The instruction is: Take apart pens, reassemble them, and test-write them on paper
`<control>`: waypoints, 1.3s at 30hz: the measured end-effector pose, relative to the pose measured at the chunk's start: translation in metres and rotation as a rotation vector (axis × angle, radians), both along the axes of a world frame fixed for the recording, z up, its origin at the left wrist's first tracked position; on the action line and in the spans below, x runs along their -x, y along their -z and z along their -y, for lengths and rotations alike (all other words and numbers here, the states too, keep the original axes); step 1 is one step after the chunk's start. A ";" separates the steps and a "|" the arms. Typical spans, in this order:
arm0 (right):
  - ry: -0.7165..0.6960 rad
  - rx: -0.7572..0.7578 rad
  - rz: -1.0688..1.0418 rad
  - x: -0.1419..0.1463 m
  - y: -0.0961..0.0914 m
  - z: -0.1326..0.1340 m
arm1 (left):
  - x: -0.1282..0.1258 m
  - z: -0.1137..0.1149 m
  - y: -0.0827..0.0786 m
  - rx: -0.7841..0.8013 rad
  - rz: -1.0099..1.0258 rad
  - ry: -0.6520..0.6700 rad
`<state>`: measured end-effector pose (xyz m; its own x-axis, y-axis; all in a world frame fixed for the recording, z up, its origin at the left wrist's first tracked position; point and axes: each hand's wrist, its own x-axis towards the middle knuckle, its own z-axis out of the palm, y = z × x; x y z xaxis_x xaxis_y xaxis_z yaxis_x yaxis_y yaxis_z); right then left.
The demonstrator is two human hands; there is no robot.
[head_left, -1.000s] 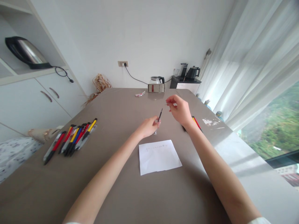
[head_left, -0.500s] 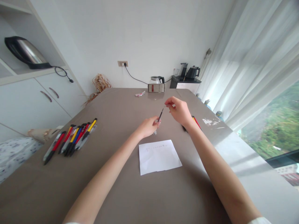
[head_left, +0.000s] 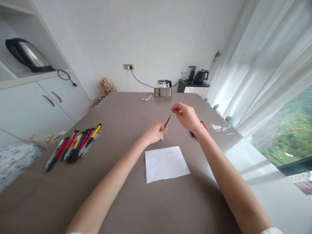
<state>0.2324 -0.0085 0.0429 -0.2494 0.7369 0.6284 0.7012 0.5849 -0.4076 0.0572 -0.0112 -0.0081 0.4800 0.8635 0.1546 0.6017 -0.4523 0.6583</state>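
My left hand point(head_left: 156, 132) is closed around a slim pen, its clear end showing below the fingers. A thin dark refill point(head_left: 168, 120) rises at a slant from that grip. At its upper tip, my right hand point(head_left: 184, 114) pinches a tiny pale piece, too small to name for certain. The right fingertips meet or nearly meet the refill's tip. Nearer to me lies a white sheet of paper point(head_left: 167, 165) with a faint line of writing. Partly hidden behind my right forearm are a few pens point(head_left: 204, 126) with red and yellow parts.
Several coloured pens point(head_left: 76, 146) lie in a group on the left of the brown table point(head_left: 117, 201). A phone point(head_left: 163, 92) stands propped at the far edge before a glass pot point(head_left: 162, 83). A crumpled wrapper point(head_left: 146, 98) lies nearby.
My right fingertips have come slightly down and left, so the small pale piece now sits at the refill's tip. My left hand has barely moved.
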 end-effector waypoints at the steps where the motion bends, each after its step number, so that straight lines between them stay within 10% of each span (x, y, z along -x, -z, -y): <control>1: -0.002 -0.002 0.005 0.000 0.000 0.000 | 0.000 0.001 -0.001 -0.001 -0.009 -0.011; 27: -0.067 0.182 -0.189 0.011 0.006 0.001 | 0.003 -0.007 -0.003 -0.094 0.073 -0.093; 39: 0.177 0.541 0.466 0.042 0.057 -0.006 | 0.006 -0.009 -0.004 -0.163 -0.013 -0.236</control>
